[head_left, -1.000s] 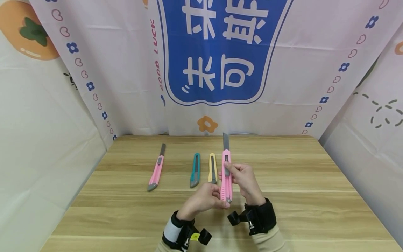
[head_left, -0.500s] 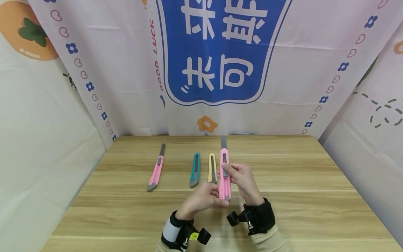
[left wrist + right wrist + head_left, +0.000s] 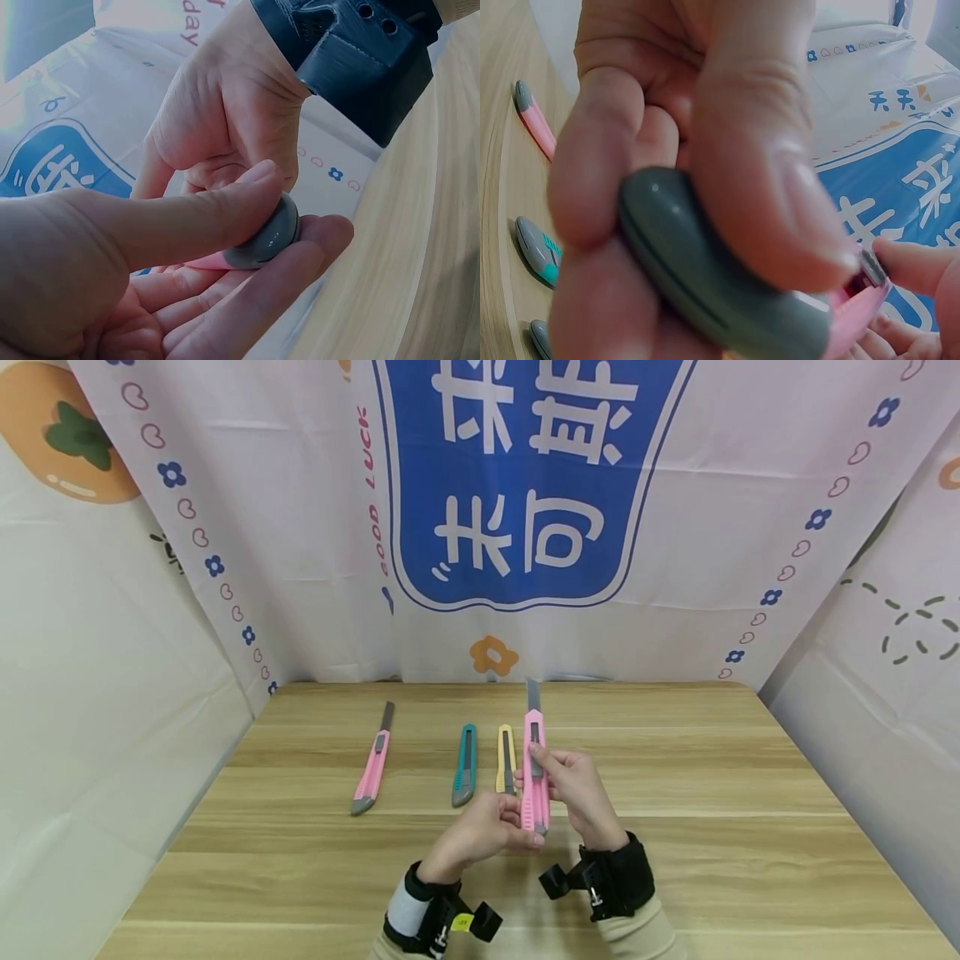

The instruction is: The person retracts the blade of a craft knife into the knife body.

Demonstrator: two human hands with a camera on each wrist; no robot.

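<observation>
A pink utility knife [image 3: 536, 806] is held up in front of the person, its grey blade [image 3: 533, 695] out and pointing away. The left hand [image 3: 482, 829] pinches its grey end cap [image 3: 271, 240] between thumb and fingers. Higher on the knife, the right hand [image 3: 579, 787] grips the body, thumb [image 3: 904, 266] on the grey slider [image 3: 871, 266]. Beside it on the table lie a yellow utility knife [image 3: 506, 752], partly hidden by the left hand, and a teal utility knife [image 3: 464, 766]. No blade shows on these two.
Another pink utility knife [image 3: 371, 770], blade out, lies farther left on the wooden table [image 3: 720, 868]. A printed cloth [image 3: 675, 635] hangs along the table's back edge. Both wrists wear black camera mounts; the left mount [image 3: 442, 914] and right mount [image 3: 611, 878] stand close together.
The held pink knife has shifted slightly left, both hands along with it. Slightly less of its blade seems to show than a second ago. The knives on the table lie unmoved.
</observation>
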